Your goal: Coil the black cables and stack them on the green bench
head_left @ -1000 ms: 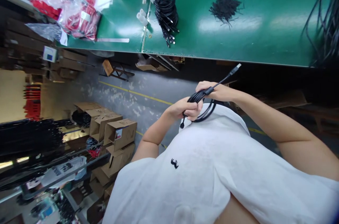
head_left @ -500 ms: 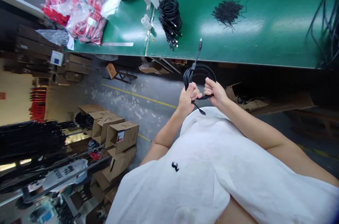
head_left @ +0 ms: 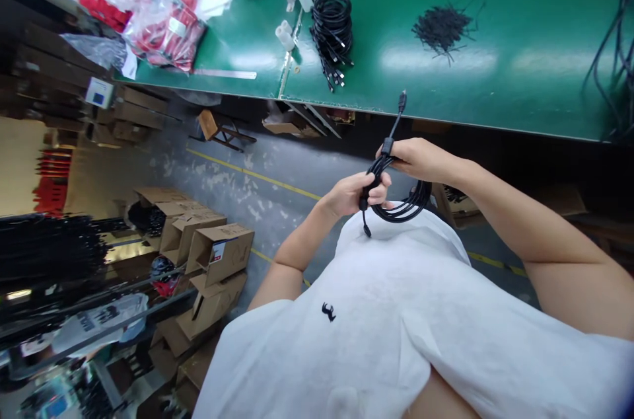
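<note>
A coiled black cable [head_left: 403, 205] hangs between my two hands, just above my white shirt. My left hand [head_left: 354, 194] is closed round the left side of the coil, and a short plug end dangles below its fingers. My right hand [head_left: 421, 158] pinches the cable higher up, at a thick ferrite bead, with the other plug end [head_left: 401, 100] sticking up toward the green table's edge. Both hands are below the table [head_left: 520, 82], in front of my chest.
On the green table lie a stack of finished cable coils [head_left: 333, 32], a heap of black twist ties [head_left: 442, 27], bags of red parts [head_left: 158, 9], white tubes [head_left: 286, 36] and loose cables [head_left: 619, 62] at right. Cardboard boxes [head_left: 212, 254] stand on the floor at left.
The coil has come down from upright in front of the table edge to lie flatter near my chest. My right hand slid up to the ferrite bead; my left hand dropped lower.
</note>
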Motion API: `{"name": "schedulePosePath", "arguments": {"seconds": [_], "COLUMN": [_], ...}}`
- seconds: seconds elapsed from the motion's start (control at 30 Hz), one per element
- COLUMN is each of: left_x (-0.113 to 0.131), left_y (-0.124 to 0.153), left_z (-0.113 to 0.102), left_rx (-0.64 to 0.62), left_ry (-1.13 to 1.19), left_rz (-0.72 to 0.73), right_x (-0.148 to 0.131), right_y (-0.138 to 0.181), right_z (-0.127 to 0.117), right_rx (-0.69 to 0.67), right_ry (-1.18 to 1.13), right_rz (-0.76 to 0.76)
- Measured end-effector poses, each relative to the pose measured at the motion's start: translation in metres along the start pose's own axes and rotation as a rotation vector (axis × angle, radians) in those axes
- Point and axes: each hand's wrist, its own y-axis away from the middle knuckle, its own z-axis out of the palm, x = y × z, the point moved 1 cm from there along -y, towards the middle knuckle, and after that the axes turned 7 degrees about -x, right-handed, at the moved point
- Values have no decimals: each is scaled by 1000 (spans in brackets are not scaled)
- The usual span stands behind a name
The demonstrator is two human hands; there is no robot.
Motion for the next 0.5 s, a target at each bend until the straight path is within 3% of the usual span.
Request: {"name": "schedulePosePath", "arguments": {"seconds": [0.1,0.2,0.37,0.5], "left_x": [10,12,9,11], "left_y": [3,4,0,-8], "left_z": [-3,-6,-21,-30], "left_rx": [-48,-15,-52,-61], "left_ry": [-72,-128,-242,-279], "left_rz": [19,58,103,124], "right_x": [-1,5,21,25], "right_y": [-1,4,16,16], "right_z": [-1,6,39,56], "right_rx": [-5,41,328,481], "right_ry": [-310,-590,-964,-1077], "right_rz": [103,175,269,244]}}
